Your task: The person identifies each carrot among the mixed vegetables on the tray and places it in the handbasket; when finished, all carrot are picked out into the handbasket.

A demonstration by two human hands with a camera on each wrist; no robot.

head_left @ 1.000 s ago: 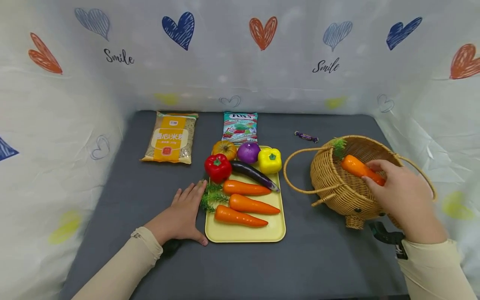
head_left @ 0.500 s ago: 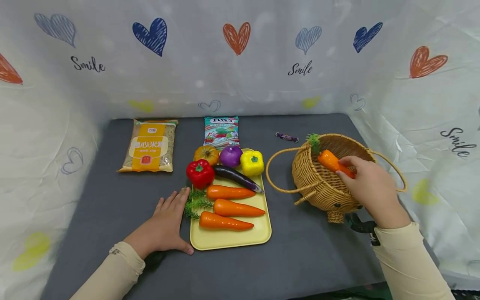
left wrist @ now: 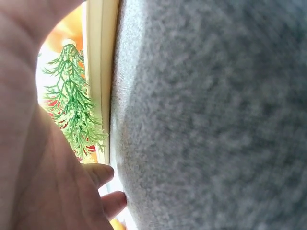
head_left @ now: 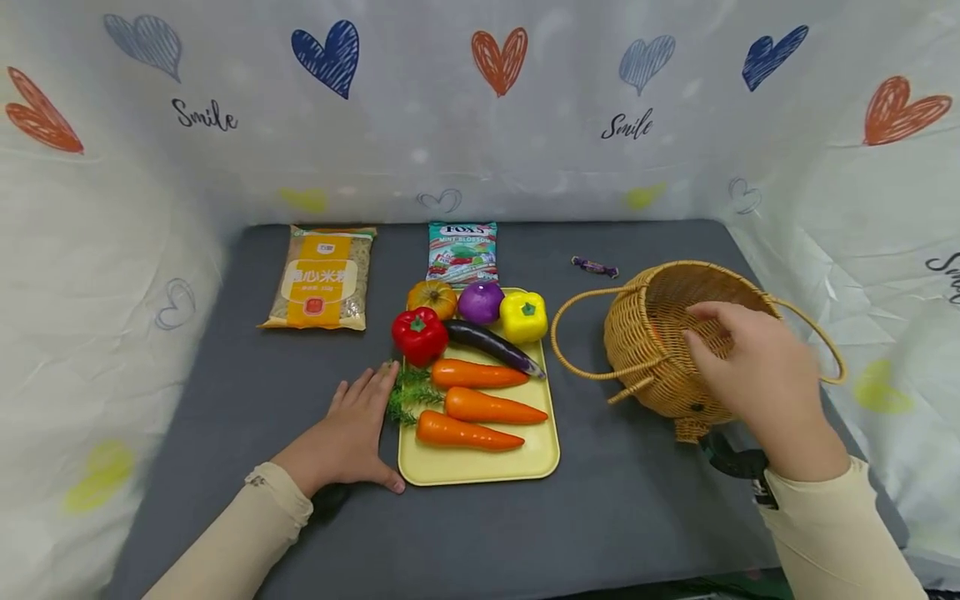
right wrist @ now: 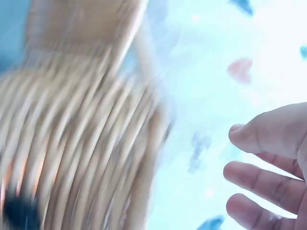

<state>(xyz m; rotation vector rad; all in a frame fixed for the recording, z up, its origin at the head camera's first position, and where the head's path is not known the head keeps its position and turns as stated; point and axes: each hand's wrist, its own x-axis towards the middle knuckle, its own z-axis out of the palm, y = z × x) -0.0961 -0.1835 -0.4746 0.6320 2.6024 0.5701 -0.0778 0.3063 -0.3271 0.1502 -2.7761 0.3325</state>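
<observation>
My left hand lies with fingers spread along the left edge of the yellow tray, thumb near its front corner. Green carrot leaves show over the rim in the left wrist view. Three orange carrots rest on the tray beside a dark eggplant, a red bell pepper, a yellow pepper, a purple onion and a small pumpkin. Above the wicker basket, my right hand holds nothing, thumb and fingers apart. Hints of orange show through the weave.
At the back left lies a grain bag. A teal candy bag sits behind the tray, and a small purple wrapped candy lies behind the basket. Looped handles stick out from the basket's sides.
The right hand has let go of the carrot, which has dropped into the basket mostly out of sight. The left hand has kept its place at the tray while the head view shifted.
</observation>
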